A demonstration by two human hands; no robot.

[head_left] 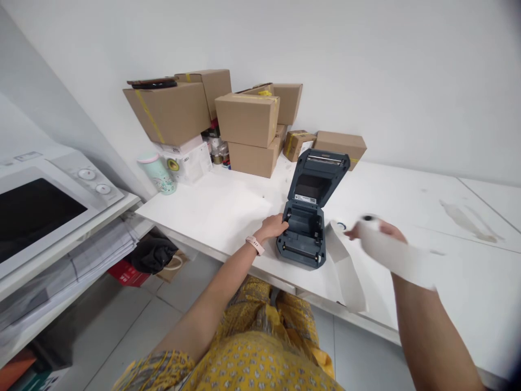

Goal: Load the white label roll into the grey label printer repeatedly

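Observation:
A dark grey label printer (304, 231) stands on the white table with its lid (319, 171) raised and its roll bay bare. My left hand (272, 227) grips the printer's left side, the fingertips over the rim of the bay. To the right of the printer, my right hand (388, 231) holds up a roll of white label paper (378, 244) with a dark core end. A loose tail of paper hangs from the roll across my right forearm, blurred by motion. Between the printer and my right hand, a long white paper strip (345, 269) lies curled over the table's front edge.
Cardboard boxes (248, 122) are stacked along the wall at the back. A mint-green tumbler (158, 174) stands beside a white box (189, 163). A white microwave (52, 195) sits on a shelf at the left. Stains mark the table (468, 220) at the right.

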